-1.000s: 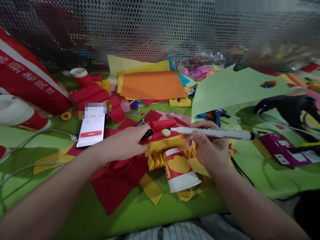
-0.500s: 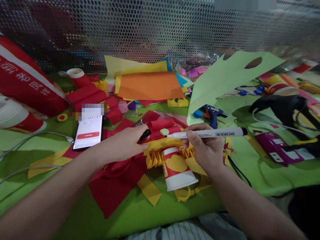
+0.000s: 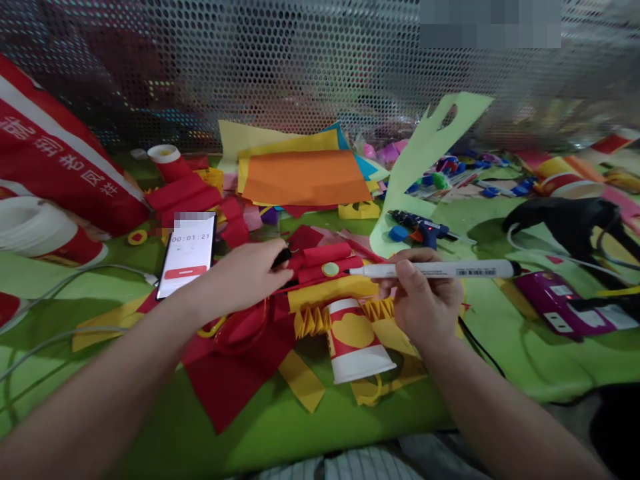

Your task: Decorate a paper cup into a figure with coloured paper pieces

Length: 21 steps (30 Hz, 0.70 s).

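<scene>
A white marker [image 3: 450, 269] lies across the fingers of my right hand [image 3: 425, 293], its dark tip pointing left beside a small pale green disc [image 3: 330, 269]. The disc lies on a rolled red paper piece [image 3: 313, 273]. My left hand [image 3: 257, 270] is closed on a black cap [image 3: 281, 258], just left of the red rolls. Below them are a yellow paper roll [image 3: 327, 293], pleated yellow strips [image 3: 314, 323] and a red and white paper cup [image 3: 357, 343] with a yellow heart shape, lying on its side.
A phone [image 3: 187, 253] showing a timer lies left. Behind are orange paper [image 3: 305, 177], a bent pale green sheet [image 3: 413, 167] and a blue glue gun [image 3: 425, 230]. A purple power strip [image 3: 565, 303] is at right, stacked cups [image 3: 45, 230] at left.
The camera view has shifted slightly. My left hand with the black cap has drawn a little left, away from the disc. The pale green sheet at the back now stands more upright and narrower.
</scene>
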{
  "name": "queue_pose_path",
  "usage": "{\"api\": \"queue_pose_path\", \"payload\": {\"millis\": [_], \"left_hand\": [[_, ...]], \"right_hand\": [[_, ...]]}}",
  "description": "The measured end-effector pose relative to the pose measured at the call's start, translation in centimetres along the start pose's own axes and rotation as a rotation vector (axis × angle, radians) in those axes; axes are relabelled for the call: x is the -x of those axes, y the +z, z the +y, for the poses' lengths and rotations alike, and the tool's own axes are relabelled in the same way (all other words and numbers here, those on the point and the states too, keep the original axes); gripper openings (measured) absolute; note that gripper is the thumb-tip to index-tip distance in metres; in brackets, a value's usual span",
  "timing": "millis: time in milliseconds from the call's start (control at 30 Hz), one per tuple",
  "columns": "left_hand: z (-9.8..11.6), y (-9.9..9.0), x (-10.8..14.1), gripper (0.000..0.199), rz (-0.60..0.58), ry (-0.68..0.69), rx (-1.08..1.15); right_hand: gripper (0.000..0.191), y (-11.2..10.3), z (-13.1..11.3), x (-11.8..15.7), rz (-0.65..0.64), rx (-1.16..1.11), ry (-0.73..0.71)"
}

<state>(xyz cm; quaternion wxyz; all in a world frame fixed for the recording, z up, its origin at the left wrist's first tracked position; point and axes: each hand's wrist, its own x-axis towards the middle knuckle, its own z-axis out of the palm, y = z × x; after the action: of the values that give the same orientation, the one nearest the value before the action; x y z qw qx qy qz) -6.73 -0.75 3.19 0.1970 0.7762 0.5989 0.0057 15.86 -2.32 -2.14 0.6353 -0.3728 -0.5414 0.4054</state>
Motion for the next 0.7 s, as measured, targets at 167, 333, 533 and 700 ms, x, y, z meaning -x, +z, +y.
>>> {"api": "queue_pose_path", "payload": {"millis": [167,333,533,700], "left_hand": [[-0.4,-1.7,-3.0,0.026,0.212,-0.076,-0.333],[-1.3,-1.1,-9.2,0.034,0.218,0.112,-0.496],[-1.8,-1.0,-12.9,0.036,0.164,0.067,-0.490],[-2.6,-2.9,-14.0,0.037,0.281,-0.023,-0.437]], "right_hand": [[0.010,0.0,-0.2,-0.2,0.086,-0.061,-0.033],[0.010,-0.1,-0.2,-0.3,0.094,-0.082,-0.055],[0.009,-0.2,-0.3,-0.4,0.105,-0.090,-0.036],[0.010,-0.3,-0.3,-0.5,0.150,-0.092,-0.018]]}}
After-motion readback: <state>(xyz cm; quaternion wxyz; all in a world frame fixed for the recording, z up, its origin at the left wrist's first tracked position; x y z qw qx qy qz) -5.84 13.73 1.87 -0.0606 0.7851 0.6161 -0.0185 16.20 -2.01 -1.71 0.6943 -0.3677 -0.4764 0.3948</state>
